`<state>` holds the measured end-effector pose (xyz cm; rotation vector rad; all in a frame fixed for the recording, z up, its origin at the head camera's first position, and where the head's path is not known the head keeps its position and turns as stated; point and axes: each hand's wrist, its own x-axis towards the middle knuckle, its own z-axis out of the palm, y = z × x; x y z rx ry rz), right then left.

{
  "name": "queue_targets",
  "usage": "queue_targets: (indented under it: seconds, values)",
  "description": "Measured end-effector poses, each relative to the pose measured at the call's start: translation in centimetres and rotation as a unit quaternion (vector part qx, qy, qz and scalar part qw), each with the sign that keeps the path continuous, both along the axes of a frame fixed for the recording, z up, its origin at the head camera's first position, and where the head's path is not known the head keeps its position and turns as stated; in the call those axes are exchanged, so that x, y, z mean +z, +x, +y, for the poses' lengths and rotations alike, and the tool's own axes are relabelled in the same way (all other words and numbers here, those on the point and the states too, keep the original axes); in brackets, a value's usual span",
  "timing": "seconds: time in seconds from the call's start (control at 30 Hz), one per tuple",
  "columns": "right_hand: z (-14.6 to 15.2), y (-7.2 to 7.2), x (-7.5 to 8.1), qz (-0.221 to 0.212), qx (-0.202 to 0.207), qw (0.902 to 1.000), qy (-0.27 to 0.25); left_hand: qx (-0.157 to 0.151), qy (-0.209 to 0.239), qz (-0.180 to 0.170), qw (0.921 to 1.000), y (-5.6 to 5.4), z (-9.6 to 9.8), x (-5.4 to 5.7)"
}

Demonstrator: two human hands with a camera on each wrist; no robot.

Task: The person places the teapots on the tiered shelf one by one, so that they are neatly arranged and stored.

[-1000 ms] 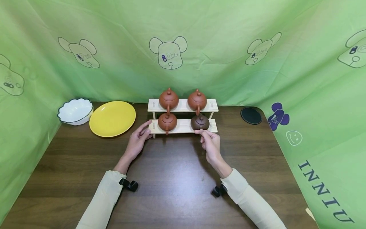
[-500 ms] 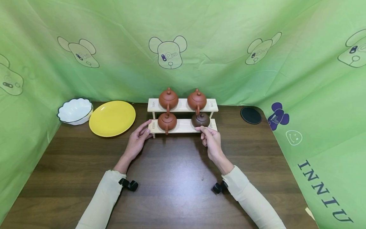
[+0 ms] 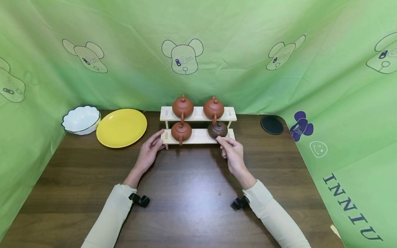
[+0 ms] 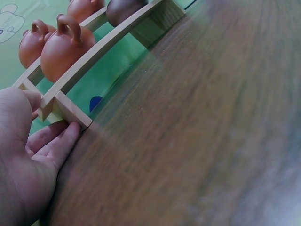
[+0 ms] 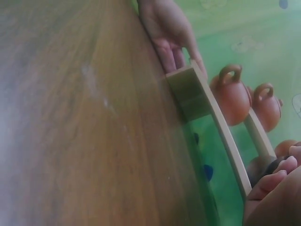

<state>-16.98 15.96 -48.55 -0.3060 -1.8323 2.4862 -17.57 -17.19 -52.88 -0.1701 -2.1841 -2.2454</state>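
Note:
In the head view, a two-tier light wooden rack (image 3: 198, 136) bears teapots. Two reddish-brown teapots (image 3: 183, 107) stand on its upper tier and another reddish-brown teapot (image 3: 181, 132) on the lower left. A dark brown teapot (image 3: 217, 129) sits at the lower right. My right hand (image 3: 234, 152) pinches this dark teapot's handle, which the fingers mostly hide. My left hand (image 3: 149, 151) holds the lower tier's left end; in the left wrist view its fingers (image 4: 66, 139) touch the rack's leg (image 4: 73, 110).
A yellow plate (image 3: 122, 128) and a white scalloped bowl (image 3: 82, 119) stand to the left on the wooden table (image 3: 192, 199). A black round coaster (image 3: 272, 125) lies at the right. Green printed cloth (image 3: 235, 79) closes off the back and sides.
The dark teapot has shifted slightly right and back on the lower tier, turning a little. My right hand has moved slightly right with its handle. The left hand stays in place.

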Motion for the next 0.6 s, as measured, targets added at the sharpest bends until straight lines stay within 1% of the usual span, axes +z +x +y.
queue_targets:
  seconds: [0.17, 0.3, 0.37, 0.43, 0.6]
  values:
    - [0.7, 0.3, 0.0, 0.009, -0.020, 0.9997, -0.005, 0.007, -0.013, 0.005, 0.9999, 0.2, 0.1, 0.2]
    - [1.7, 0.5, 0.0, 0.025, -0.029, 0.9992, 0.011, 0.021, -0.025, 0.006, 0.9994, 0.5, 0.2, 0.5]
    - [2.2, 0.6, 0.1, 0.032, -0.032, 0.9983, 0.038, 0.028, -0.030, 0.006, 0.9991, 0.7, 0.3, 0.7]
    - [2.8, 0.6, 0.2, 0.041, -0.032, 0.9957, 0.077, 0.036, -0.035, 0.007, 0.9987, 0.8, 0.4, 0.9]
    - [4.7, 0.7, 0.7, 0.053, -0.011, 0.9823, 0.180, 0.056, -0.062, 0.018, 0.9964, 1.2, 0.3, 1.5]
